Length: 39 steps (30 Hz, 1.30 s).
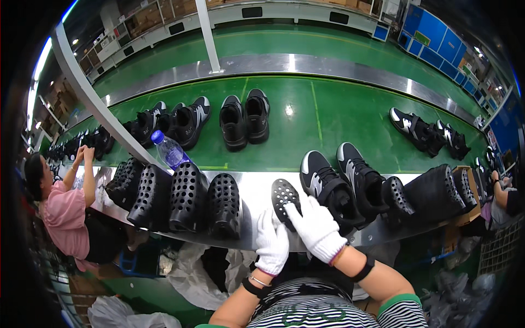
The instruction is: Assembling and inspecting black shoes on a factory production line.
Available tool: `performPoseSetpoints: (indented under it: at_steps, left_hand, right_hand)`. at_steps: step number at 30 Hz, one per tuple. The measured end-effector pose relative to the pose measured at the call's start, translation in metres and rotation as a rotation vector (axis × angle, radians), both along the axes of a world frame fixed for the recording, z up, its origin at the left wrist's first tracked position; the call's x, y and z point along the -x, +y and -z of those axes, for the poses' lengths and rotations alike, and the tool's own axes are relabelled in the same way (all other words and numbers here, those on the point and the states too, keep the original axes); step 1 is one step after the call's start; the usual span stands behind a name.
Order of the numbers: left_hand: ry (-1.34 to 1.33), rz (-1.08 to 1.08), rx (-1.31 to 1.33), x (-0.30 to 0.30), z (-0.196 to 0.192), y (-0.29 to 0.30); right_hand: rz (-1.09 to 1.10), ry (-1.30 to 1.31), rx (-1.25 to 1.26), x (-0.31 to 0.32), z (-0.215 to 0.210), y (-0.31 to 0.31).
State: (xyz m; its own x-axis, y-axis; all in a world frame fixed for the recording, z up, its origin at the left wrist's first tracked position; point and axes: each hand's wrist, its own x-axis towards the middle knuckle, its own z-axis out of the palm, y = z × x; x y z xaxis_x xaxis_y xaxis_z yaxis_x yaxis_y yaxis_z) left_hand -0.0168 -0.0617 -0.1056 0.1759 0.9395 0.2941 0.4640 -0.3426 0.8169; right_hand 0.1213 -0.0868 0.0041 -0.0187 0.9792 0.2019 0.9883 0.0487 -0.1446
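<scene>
A black perforated shoe form [285, 195] stands tilted over the metal ledge, between my two white-gloved hands. My right hand [318, 228] closes on its right side, with the thumb side over the holes. Beside its lower left edge is my left hand [272, 243], fingers stretched upward and apart from one another; whether they touch the form is hard to see. Just right of my right hand sits a pair of black sneakers with silver-grey toes, a left shoe [324, 180] and a right shoe [361, 177].
Several black perforated forms [188, 194] line the ledge [251, 188] at left, with a blue-capped bottle [170, 150] behind them. More forms [432, 194] lie at right. Sneakers [244, 120] stand on the green belt [339, 120]. A white post [104, 104] rises at left, near a person in pink [65, 218].
</scene>
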Motion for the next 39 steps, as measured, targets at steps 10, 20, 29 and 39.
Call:
performPoseSetpoints:
  at_steps: [10, 20, 29, 39]
  left_hand:
    - [-0.399, -0.044, 0.435, 0.005, -0.025, 0.008]
    - [-0.077, 0.008, 0.172, 0.012, -0.025, 0.002]
    - [0.046, -0.086, -0.408, 0.020, -0.086, -0.030]
    - [-0.682, 0.033, 0.195, 0.023, -0.116, -0.027]
  right_hand:
    - [0.024, 0.487, -0.012, -0.010, 0.011, -0.007]
    - [-0.042, 0.243, 0.076, 0.003, 0.006, 0.008]
    - [-0.212, 0.313, -0.088, 0.002, 0.027, 0.030]
    - [-0.376, 0.510, -0.289, -0.008, -0.057, -0.014]
